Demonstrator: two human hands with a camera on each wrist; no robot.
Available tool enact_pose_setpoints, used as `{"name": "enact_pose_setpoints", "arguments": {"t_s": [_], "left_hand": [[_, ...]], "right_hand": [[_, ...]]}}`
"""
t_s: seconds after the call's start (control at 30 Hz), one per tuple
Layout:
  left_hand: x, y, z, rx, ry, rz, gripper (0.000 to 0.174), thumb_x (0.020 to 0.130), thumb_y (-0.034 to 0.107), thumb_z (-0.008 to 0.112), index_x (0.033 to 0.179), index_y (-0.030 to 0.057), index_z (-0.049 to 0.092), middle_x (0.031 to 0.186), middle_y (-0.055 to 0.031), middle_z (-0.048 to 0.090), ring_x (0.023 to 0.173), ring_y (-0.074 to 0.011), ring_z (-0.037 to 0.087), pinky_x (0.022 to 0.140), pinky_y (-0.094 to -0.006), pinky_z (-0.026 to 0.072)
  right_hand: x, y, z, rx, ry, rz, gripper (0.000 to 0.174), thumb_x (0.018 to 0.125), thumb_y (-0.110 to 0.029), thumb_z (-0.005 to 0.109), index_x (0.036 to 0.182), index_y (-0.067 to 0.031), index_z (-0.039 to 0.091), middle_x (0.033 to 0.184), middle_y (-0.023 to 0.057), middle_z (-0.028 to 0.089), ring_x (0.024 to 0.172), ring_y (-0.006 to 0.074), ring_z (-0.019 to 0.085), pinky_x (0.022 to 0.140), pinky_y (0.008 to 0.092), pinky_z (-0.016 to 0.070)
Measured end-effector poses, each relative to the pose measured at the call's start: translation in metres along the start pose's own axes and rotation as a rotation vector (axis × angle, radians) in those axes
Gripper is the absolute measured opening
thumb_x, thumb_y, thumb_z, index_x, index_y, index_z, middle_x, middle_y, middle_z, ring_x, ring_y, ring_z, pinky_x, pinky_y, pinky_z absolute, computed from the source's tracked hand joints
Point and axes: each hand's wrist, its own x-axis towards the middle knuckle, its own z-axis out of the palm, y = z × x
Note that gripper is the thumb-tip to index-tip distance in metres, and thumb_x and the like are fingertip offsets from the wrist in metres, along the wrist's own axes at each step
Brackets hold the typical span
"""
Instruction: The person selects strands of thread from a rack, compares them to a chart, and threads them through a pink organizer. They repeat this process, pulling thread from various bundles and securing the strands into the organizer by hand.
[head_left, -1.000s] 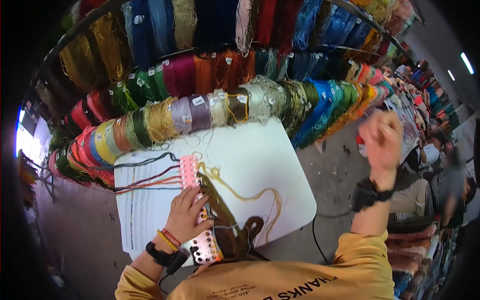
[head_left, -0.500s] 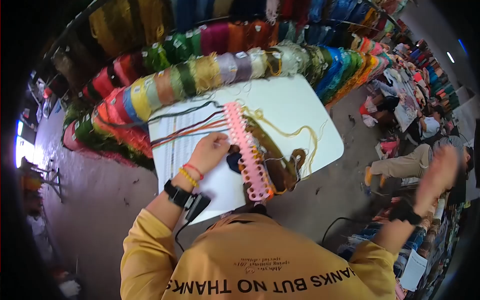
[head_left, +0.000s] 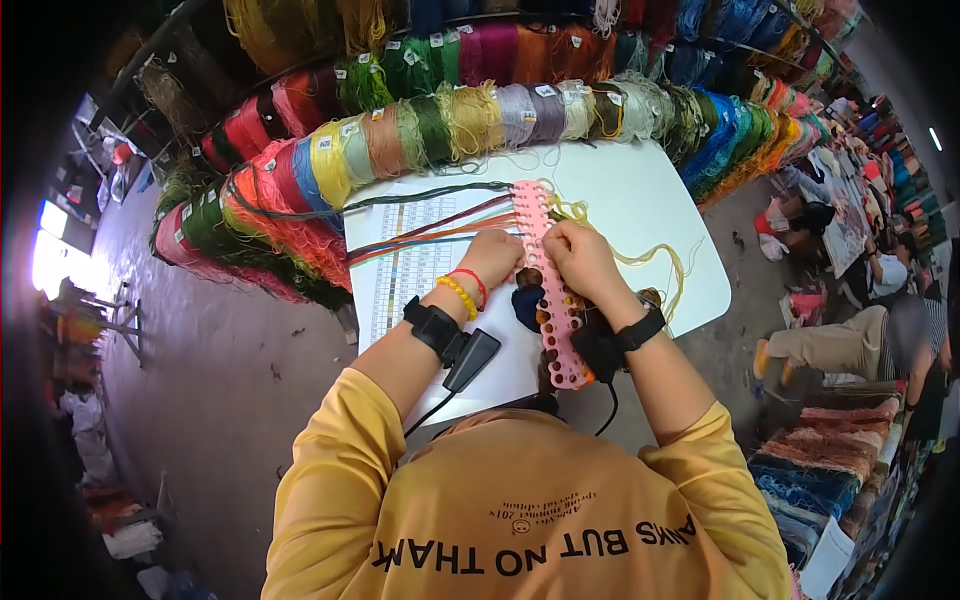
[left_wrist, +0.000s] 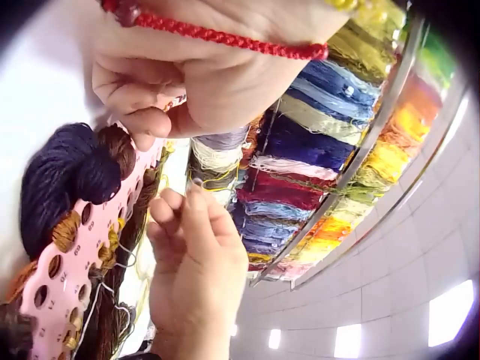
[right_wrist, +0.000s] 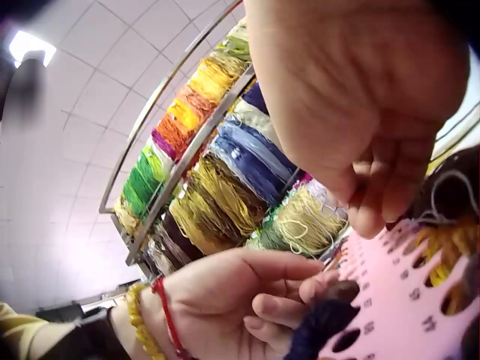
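Observation:
A long pink thread card (head_left: 560, 335) with numbered holes lies on the white table. My left hand (head_left: 495, 258) is at its left edge, fingers curled, thumb and index meeting beside a brown thread tuft (left_wrist: 116, 146). Over the card's right side is my right hand (head_left: 582, 262), its thumb pressed to the curled index finger (left_wrist: 196, 251). I cannot tell whether either pinch has a fine thread in it. A navy thread bundle (head_left: 527, 305) hangs from the card just below my left hand. Green, maroon and orange strands (head_left: 432, 238) run leftward from its upper holes.
A printed chart (head_left: 400, 255) lies under the strands. Yellow-green thread (head_left: 665, 255) trails across the table (head_left: 640, 180) at right. Racks of coloured skeins (head_left: 470, 125) stand along the far edge. A person in beige trousers (head_left: 820, 352) is at far right.
My right hand has come in from far out at the right to the card, beside the left. My left hand, lying across the card at first, is now at its left edge. The head view has shifted.

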Motion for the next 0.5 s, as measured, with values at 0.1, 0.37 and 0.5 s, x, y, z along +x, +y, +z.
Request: {"name": "enact_pose_setpoints", "arguments": {"t_s": [0.1, 0.37, 0.5], "left_hand": [[-0.002, 0.002, 0.008, -0.088, 0.064, 0.028, 0.008, 0.083, 0.009, 0.052, 0.08, 0.0041, 0.057, 0.067, -0.0014, 0.056, 0.053, -0.008, 0.052, 0.045, -0.0211, 0.041], [0.002, -0.003, 0.006, -0.064, -0.021, 0.113, 0.008, 0.083, 0.007, 0.053, 0.079, 0.002, 0.057, 0.069, -0.003, 0.057, 0.056, -0.0082, 0.052, 0.049, -0.0211, 0.0439], [0.003, -0.002, 0.002, 0.07, -0.022, 0.116, 0.01, 0.082, 0.008, 0.054, 0.076, 0.0011, 0.058, 0.065, -0.0039, 0.058, 0.053, -0.0085, 0.053, 0.047, -0.0208, 0.0428]], "right_hand": [[0.003, -0.001, 0.005, -0.203, 0.06, -0.114, 0.013, 0.081, -0.015, 0.055, 0.08, -0.0022, 0.058, 0.071, 0.0149, 0.061, 0.061, 0.0282, 0.06, 0.057, 0.0357, 0.0469], [0.001, -0.01, 0.007, -0.415, 0.049, -0.227, 0.012, 0.08, -0.016, 0.054, 0.082, -0.0044, 0.057, 0.078, 0.0168, 0.06, 0.072, 0.0356, 0.058, 0.063, 0.042, 0.0467], [-0.002, -0.014, 0.006, -0.399, 0.023, -0.226, 0.012, 0.081, -0.015, 0.053, 0.084, -0.0039, 0.057, 0.082, 0.0161, 0.06, 0.075, 0.0344, 0.058, 0.065, 0.0412, 0.0469]]}}
